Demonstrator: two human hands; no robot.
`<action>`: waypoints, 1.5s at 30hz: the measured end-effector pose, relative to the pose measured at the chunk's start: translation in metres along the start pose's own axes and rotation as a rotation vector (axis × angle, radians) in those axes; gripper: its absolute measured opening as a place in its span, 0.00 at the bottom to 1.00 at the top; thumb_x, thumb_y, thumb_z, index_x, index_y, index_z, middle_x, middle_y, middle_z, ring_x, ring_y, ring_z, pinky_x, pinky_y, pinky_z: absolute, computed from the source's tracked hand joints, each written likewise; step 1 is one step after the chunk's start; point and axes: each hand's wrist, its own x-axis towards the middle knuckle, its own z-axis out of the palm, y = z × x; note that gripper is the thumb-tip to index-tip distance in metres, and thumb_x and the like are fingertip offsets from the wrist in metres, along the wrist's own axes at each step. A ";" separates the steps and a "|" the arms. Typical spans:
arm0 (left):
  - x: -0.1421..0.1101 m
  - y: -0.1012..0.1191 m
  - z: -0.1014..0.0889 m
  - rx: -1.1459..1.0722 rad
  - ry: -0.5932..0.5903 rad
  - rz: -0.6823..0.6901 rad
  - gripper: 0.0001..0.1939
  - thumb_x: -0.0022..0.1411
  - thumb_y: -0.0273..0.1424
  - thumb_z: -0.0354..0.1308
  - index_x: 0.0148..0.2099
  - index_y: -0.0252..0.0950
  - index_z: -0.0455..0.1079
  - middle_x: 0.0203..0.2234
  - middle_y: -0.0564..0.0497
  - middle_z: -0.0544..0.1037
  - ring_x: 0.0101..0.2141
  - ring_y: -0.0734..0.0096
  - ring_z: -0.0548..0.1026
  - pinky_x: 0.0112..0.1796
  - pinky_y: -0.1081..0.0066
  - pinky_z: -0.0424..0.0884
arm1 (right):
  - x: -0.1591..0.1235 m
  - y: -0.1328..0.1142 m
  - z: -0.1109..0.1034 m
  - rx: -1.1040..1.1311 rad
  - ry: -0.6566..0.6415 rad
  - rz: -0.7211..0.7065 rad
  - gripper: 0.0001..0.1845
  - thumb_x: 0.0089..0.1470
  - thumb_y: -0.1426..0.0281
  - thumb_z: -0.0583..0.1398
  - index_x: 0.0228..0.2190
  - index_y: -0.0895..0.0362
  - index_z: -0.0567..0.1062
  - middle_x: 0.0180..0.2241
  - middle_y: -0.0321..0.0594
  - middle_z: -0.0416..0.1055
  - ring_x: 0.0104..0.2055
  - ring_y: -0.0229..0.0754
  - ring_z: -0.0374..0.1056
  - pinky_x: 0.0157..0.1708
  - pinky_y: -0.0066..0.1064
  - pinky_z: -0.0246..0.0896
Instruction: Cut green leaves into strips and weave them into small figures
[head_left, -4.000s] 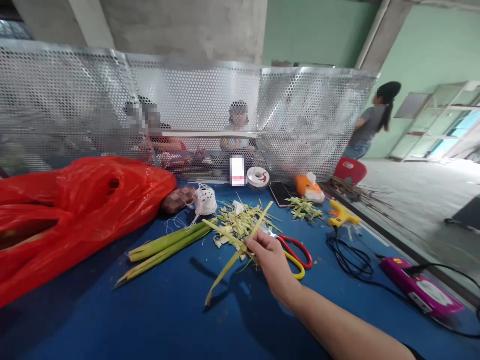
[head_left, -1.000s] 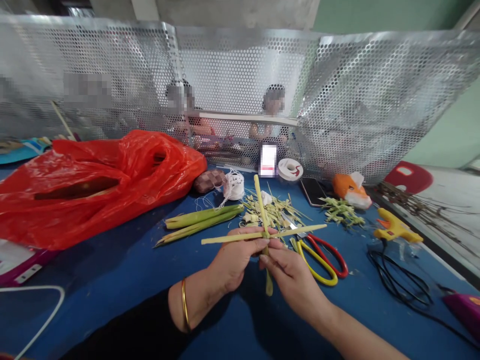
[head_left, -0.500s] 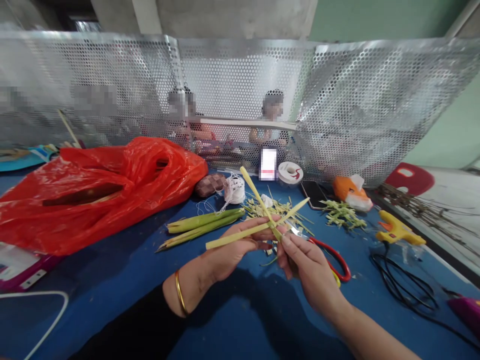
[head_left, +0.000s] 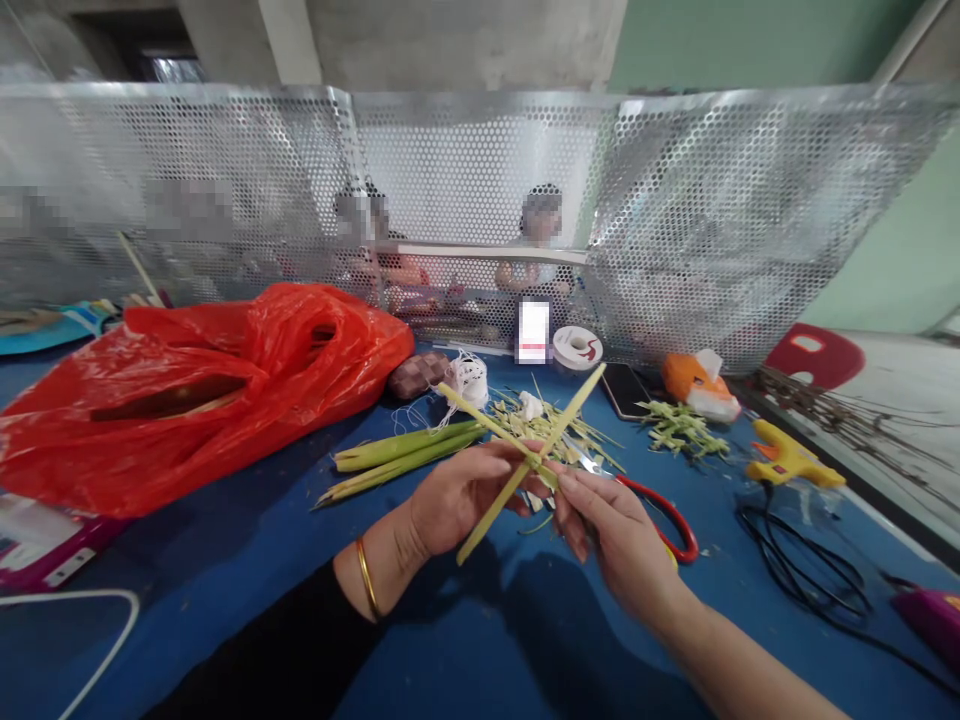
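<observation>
Two narrow pale yellow-green leaf strips (head_left: 574, 405) cross in an X, with a small fold at the crossing. My right hand (head_left: 619, 525) pinches the folded end beside the crossing between thumb and fingers. From the left, my left hand (head_left: 457, 495), with a gold bangle at the wrist, curls its fingers behind the crossing and holds the strips; some fingertips are hidden. Beneath lie leaf scraps (head_left: 592, 430) and red-handled scissors (head_left: 679, 520), partly covered by my right hand. A bundle of green leaf stalks (head_left: 405, 450) rests at the left.
A red plastic bag (head_left: 300, 350) fills the left. Behind are white string (head_left: 471, 380), a ribbon spool (head_left: 577, 347), a phone (head_left: 625, 390) and orange tissues (head_left: 697, 385). At right lie a yellow glue gun (head_left: 795, 460) and its black cord (head_left: 795, 560). People sit beyond a perforated screen (head_left: 480, 160).
The crossed strips have turned: the one pointing left now slants down toward me, and the upper one leans further left. My left hand has shifted its hold; my right keeps its pinch.
</observation>
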 end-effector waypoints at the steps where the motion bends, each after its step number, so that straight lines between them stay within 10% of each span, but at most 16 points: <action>1: 0.000 -0.001 0.002 0.055 0.053 0.020 0.17 0.51 0.29 0.63 0.45 0.32 0.76 0.37 0.43 0.81 0.34 0.67 0.78 0.33 0.72 0.71 | 0.001 0.001 -0.001 -0.083 0.002 -0.009 0.23 0.54 0.54 0.59 0.17 0.58 0.68 0.13 0.30 0.58 0.15 0.31 0.53 0.16 0.24 0.49; 6: 0.002 -0.009 0.013 0.167 0.327 0.039 0.09 0.51 0.31 0.67 0.33 0.31 0.74 0.28 0.48 0.80 0.22 0.76 0.75 0.23 0.77 0.68 | 0.001 0.008 -0.003 -0.466 -0.061 -0.053 0.22 0.60 0.55 0.53 0.22 0.56 0.67 0.15 0.30 0.58 0.16 0.33 0.54 0.17 0.25 0.48; 17: 0.004 -0.021 0.012 0.347 0.542 0.064 0.09 0.54 0.32 0.63 0.34 0.29 0.75 0.26 0.48 0.79 0.17 0.81 0.69 0.17 0.80 0.63 | -0.010 0.007 0.001 -1.081 -0.133 -0.553 0.18 0.64 0.70 0.48 0.21 0.55 0.63 0.20 0.34 0.62 0.22 0.36 0.57 0.23 0.29 0.47; 23: -0.008 -0.016 0.028 0.535 0.317 -0.247 0.07 0.52 0.31 0.60 0.29 0.31 0.75 0.21 0.51 0.76 0.16 0.78 0.71 0.17 0.79 0.65 | -0.011 -0.019 -0.015 -1.159 0.148 -0.796 0.09 0.59 0.66 0.57 0.36 0.57 0.74 0.31 0.42 0.71 0.34 0.44 0.66 0.34 0.34 0.54; 29: -0.019 -0.045 0.034 0.619 0.051 -0.676 0.07 0.47 0.29 0.59 0.20 0.32 0.70 0.19 0.51 0.75 0.13 0.78 0.69 0.15 0.78 0.64 | -0.004 -0.014 -0.005 -0.758 -0.166 -0.270 0.11 0.55 0.65 0.60 0.24 0.56 0.71 0.20 0.31 0.61 0.23 0.36 0.59 0.23 0.27 0.54; 32: -0.015 -0.046 0.029 0.567 0.118 -0.584 0.09 0.49 0.32 0.59 0.21 0.32 0.71 0.19 0.51 0.75 0.14 0.76 0.70 0.13 0.77 0.62 | -0.010 -0.009 0.001 -0.628 -0.157 -0.224 0.11 0.58 0.66 0.57 0.24 0.56 0.67 0.19 0.30 0.61 0.21 0.35 0.59 0.20 0.25 0.54; 39: -0.001 -0.011 0.016 0.175 0.487 -0.304 0.10 0.54 0.33 0.62 0.32 0.29 0.74 0.25 0.46 0.78 0.17 0.81 0.70 0.11 0.83 0.52 | -0.025 0.001 0.004 -1.351 -0.241 -1.053 0.10 0.57 0.79 0.53 0.35 0.59 0.73 0.29 0.42 0.73 0.29 0.43 0.66 0.31 0.36 0.57; 45: 0.002 -0.009 0.009 0.026 0.492 -0.217 0.08 0.58 0.32 0.60 0.31 0.32 0.73 0.27 0.46 0.77 0.24 0.77 0.75 0.15 0.85 0.59 | -0.012 0.017 0.007 -1.414 -0.200 -1.034 0.18 0.62 0.80 0.44 0.35 0.61 0.73 0.31 0.47 0.73 0.33 0.46 0.69 0.35 0.38 0.63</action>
